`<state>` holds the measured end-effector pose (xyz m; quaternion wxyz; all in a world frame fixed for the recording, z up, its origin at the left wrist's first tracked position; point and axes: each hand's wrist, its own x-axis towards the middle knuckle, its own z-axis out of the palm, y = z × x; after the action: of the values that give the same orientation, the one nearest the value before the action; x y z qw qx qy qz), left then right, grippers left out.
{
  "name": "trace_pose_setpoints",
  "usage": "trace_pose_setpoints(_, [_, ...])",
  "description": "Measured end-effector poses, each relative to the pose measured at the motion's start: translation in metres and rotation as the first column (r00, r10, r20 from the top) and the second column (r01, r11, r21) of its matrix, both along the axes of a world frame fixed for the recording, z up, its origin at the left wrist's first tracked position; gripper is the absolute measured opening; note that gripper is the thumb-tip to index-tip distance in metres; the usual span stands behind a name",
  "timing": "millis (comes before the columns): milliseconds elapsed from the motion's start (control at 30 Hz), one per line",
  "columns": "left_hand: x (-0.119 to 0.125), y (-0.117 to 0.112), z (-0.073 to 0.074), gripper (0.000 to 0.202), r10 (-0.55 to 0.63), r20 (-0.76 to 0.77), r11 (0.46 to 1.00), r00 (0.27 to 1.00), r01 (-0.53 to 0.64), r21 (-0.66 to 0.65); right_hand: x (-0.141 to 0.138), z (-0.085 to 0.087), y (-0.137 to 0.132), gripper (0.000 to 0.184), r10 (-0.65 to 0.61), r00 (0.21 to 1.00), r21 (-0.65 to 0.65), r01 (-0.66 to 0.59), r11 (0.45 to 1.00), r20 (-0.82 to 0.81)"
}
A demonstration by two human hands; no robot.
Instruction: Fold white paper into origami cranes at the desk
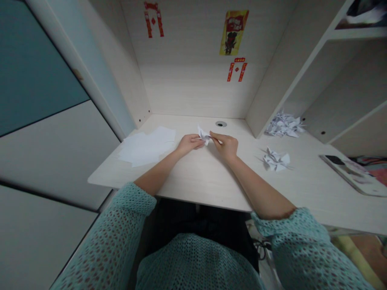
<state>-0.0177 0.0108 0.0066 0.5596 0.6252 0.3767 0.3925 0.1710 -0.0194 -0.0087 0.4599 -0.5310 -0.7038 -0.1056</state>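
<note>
Above the middle of the desk, a small piece of folded white paper, which looks like a paper crane (204, 136), is held between both hands. My left hand (188, 144) pinches its left side, fingers closed. From the right, my right hand (226, 146) grips a corner between thumb and fingertips. Pointed flaps stick up from the paper; my fingers cover its lower part. To the right lies a small heap of similar folded papers (275, 160). Left of my left hand, flat white paper sheets (148, 146) lie spread and overlapping.
A larger pile of folded papers (284, 124) sits in the back right compartment, behind an upright panel (272, 80). A phone (355, 174) lies on the desk (193, 181) at right. Behind my hands is a round cable hole (221, 124). Red and yellow stickers mark the back wall.
</note>
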Motion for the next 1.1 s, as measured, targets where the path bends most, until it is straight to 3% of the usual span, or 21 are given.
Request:
trace_pose_setpoints(400, [0.003,0.0,0.003,0.076,0.018,0.104,0.999,0.994,-0.014,-0.044,-0.007,0.003,-0.003,0.019,0.011,0.996,0.011,-0.01,1.0,-0.09])
trace_pose_setpoints(567, [0.006,0.0,-0.002,0.083,-0.014,0.073,0.998,0.997,0.01,0.056,-0.011,0.003,-0.005,0.021,0.025,0.997,-0.007,-0.026,1.0,-0.076])
trace_pose_setpoints(733, [0.006,0.002,-0.009,0.074,0.059,-0.006,0.978,0.998,-0.057,0.198,-0.009,0.001,-0.004,0.031,0.05,0.999,-0.014,-0.05,0.999,0.004])
trace_pose_setpoints(1000, [0.002,0.005,-0.013,0.07,0.156,-0.124,0.938,0.98,-0.108,0.33,-0.011,0.008,-0.006,0.042,0.304,0.951,-0.041,-0.302,0.953,0.059])
trace_pose_setpoints(1100, [0.001,0.005,-0.012,0.07,0.167,-0.148,0.932,0.975,-0.107,0.348,-0.012,0.008,-0.005,0.047,0.302,0.953,-0.07,-0.299,0.952,0.029])
